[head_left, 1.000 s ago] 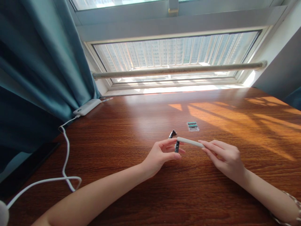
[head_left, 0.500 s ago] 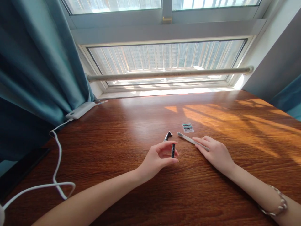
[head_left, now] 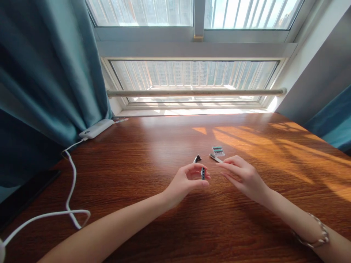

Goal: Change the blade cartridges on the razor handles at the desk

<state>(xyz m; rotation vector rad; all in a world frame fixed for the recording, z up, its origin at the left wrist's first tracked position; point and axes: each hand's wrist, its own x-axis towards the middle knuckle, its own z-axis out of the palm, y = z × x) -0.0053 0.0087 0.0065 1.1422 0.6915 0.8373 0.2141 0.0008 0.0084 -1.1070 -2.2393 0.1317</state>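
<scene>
My left hand (head_left: 189, 179) pinches a small dark razor cartridge (head_left: 203, 173) upright between thumb and fingers, above the table. Just behind those fingers lies a razor handle (head_left: 197, 158) with a black end, its lower part hidden by the hand. My right hand (head_left: 244, 177) has its fingers stretched toward the left hand, apart from one another. They pass in front of a white toothbrush (head_left: 218, 159) with dark bristles, whose handle is mostly covered. Beyond the toothbrush sits a clear plastic case (head_left: 218, 151) with two teal-striped cartridges.
The brown wooden table (head_left: 153, 146) reaches to the window. At the left, a white power bank (head_left: 96, 129) with a white cable (head_left: 72, 182) lies by the blue curtain (head_left: 68, 65). A dark flat object (head_left: 30, 197) is at the left edge.
My right hand has lifted off the toothbrush and moved a little left, toward my left hand. The left hand keeps hold of the razor cartridge, turned slightly. The view has tilted up.
</scene>
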